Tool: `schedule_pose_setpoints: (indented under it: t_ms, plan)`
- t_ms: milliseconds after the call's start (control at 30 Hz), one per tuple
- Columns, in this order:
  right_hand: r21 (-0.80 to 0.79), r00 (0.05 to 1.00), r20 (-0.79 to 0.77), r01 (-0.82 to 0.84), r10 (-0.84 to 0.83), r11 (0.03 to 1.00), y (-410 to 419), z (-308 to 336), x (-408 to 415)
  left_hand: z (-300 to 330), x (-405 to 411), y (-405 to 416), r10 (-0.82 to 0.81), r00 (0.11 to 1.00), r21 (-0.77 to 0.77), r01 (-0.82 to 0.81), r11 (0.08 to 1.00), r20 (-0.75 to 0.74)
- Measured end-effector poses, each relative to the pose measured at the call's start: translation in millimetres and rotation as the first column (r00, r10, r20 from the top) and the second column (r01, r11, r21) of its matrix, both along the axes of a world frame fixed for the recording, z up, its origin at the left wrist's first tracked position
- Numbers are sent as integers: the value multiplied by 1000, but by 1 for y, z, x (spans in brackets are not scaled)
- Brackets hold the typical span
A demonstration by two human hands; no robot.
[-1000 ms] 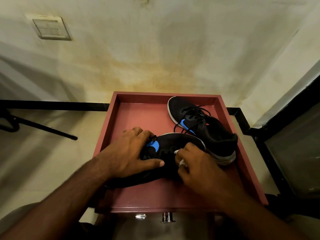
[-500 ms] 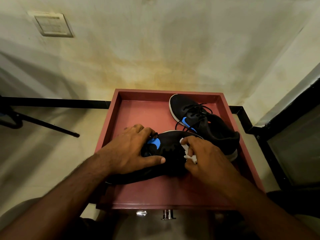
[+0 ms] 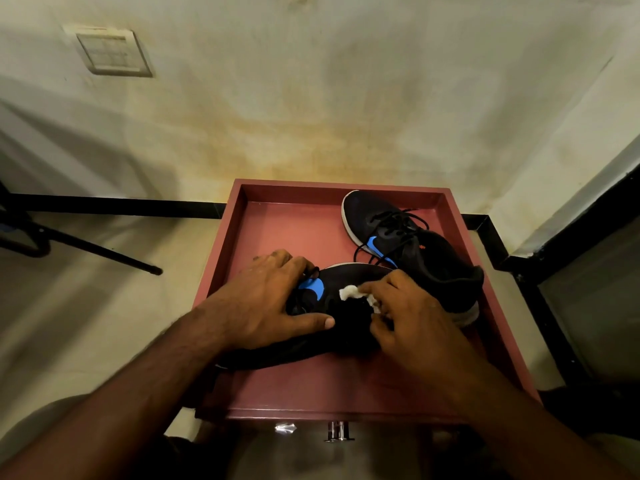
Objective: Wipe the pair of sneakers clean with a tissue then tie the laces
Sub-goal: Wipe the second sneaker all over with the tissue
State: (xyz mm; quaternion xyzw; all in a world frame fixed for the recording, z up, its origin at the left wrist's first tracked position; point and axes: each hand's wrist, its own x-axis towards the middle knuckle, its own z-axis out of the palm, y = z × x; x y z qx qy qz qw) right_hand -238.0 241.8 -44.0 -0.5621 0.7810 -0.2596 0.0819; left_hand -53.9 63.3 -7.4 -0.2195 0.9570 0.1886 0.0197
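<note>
Two black sneakers with blue logos lie in a red tray (image 3: 228,237). The near sneaker (image 3: 343,289) lies on its side across the tray's middle. My left hand (image 3: 263,303) rests on its laced top, fingers over the far side and thumb stretched along the near side, holding it down. My right hand (image 3: 405,310) pinches a small white tissue (image 3: 349,292) and presses it against the near sneaker's side. The far sneaker (image 3: 408,244) stands at the tray's back right with loose black laces.
The tray sits on a stand against a stained pale wall (image 3: 346,98). A black metal bar (image 3: 100,251) lies on the floor to the left. A dark framed panel (image 3: 588,289) runs along the right. A switch plate (image 3: 110,51) is on the wall.
My right hand has slid the tissue up and left along the near sneaker's side. My left hand has kept its hold on the shoe.
</note>
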Motion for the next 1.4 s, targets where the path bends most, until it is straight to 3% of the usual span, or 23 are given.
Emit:
schedule_pose_setpoints:
  t_ms: [167,267,467,700,867,933,1033,1133,1233,1300,1400]
  plan:
    - [-105,999,-48,12,-17,994,0,6,-13,0,0,0,0,1000,-3,0,1000,2]
    - [-132,999,36,3,1,991,1,3,-11,0,1,0,2,1000,6,-2,1000,-3]
    - [-61,952,-44,-305,303,950,-2,3,12,-1,0,0,-9,1000,-14,9,1000,-19]
    - [-58,996,78,56,-52,997,-5,0,-15,-2,0,1,-11,1000,-17,11,1000,-3]
    - [-113,973,188,-114,133,987,-4,8,10,-2,-1,1,-14,1000,-25,14,1000,-13]
    - [-110,973,145,-164,179,980,-6,8,14,-3,-1,2,-12,1000,-25,12,1000,-16]
    - [-107,1000,15,-2,3,994,-11,1,-3,-4,-1,1,-9,1000,-18,9,1000,-5]
    - [-109,989,-5,148,-150,983,-11,-2,-17,-3,0,1,-5,1000,-14,5,1000,-4]
    - [-48,993,110,-39,44,998,-2,-1,16,-3,-1,1,-11,1000,-19,11,1000,-9]
    - [19,983,68,-174,172,985,1,-2,36,-3,-2,1,-10,1000,-24,10,1000,-10]
    - [-31,997,-48,-69,67,997,-8,-2,13,-4,-2,1,-3,1000,-25,3,1000,-4]
